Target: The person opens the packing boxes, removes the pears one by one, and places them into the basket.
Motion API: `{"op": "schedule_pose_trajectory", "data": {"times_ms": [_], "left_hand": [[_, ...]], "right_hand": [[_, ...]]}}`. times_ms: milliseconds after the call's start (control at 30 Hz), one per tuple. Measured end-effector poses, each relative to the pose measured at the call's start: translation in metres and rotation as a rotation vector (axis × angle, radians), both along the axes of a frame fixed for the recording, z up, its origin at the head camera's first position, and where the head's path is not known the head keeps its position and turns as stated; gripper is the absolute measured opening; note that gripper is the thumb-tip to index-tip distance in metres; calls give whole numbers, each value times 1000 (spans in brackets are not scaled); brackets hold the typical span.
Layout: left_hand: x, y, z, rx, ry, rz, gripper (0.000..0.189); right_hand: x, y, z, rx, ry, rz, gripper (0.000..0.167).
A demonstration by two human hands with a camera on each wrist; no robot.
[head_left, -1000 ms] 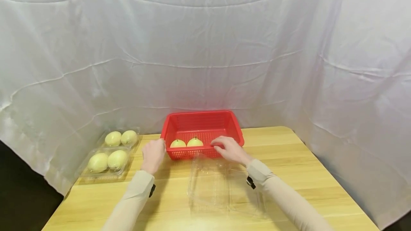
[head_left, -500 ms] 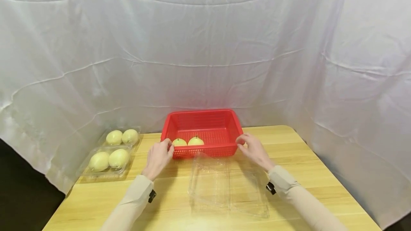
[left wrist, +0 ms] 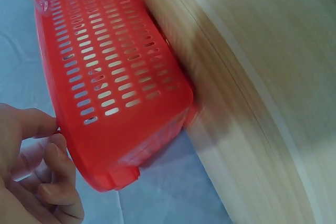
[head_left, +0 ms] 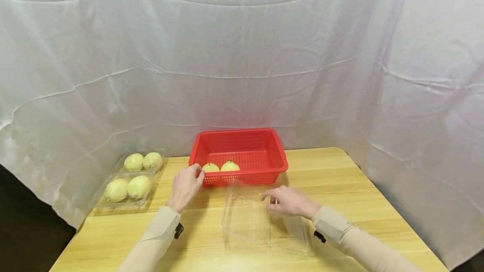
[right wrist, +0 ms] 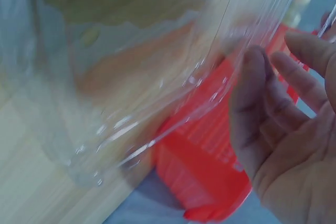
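Note:
My left hand (head_left: 185, 186) pinches the rim of a red plastic basket (head_left: 261, 178) at its near left corner; in the left wrist view, thumb and forefinger (left wrist: 39, 123) meet at that rim. Two round yellow fruits with short stems, like pears (head_left: 230, 166), sit inside along the basket's near wall. In front of it lies an unfolded clear plastic clamshell box (head_left: 245, 226). Over the hinge side of this box hovers my right hand (head_left: 291, 202), fingers loosely bent and holding nothing. The right wrist view shows those fingers (right wrist: 249, 72) close by the clear plastic's edge.
At the left of the wooden table (head_left: 363, 205) stand two clear boxes, a near one (head_left: 124, 207) and a far one (head_left: 160, 153), each with two pale yellow fruits. A light grey curtain (head_left: 242, 74) hangs behind the table and along its sides.
My right hand has left the basket's near rim, going first to its right corner, then down over the clamshell box. The left hand has shifted slightly right onto the basket's near left corner.

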State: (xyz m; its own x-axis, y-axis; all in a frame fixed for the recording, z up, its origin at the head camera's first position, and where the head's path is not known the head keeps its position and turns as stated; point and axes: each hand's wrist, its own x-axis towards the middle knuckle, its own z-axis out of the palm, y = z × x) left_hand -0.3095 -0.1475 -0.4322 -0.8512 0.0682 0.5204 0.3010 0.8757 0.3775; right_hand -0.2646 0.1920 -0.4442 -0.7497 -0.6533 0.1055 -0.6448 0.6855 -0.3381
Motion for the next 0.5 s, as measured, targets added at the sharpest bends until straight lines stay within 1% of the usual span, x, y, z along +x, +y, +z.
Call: {"op": "schedule_pose_trajectory", "data": {"times_ms": [100,167,233,333,400,500], "left_hand": [[1,1,0,2,15,-3,11],[1,2,-1,2,27,-9,12],[2,4,-2,-4,43,-14,14],[3,6,-4,-15,65,-17,15],[3,7,-4,-17,76,-17,15],[4,8,-5,-12,84,-18,14]], "right_hand": [[10,-5,0,51,-55,-6,30],[16,-7,0,77,-114,-31,34],[22,-8,0,76,-193,-55,35],[28,-10,-1,39,-290,-85,34],[30,-13,-3,-7,-322,-92,33],[32,-16,-7,-56,-341,-111,31]]}}
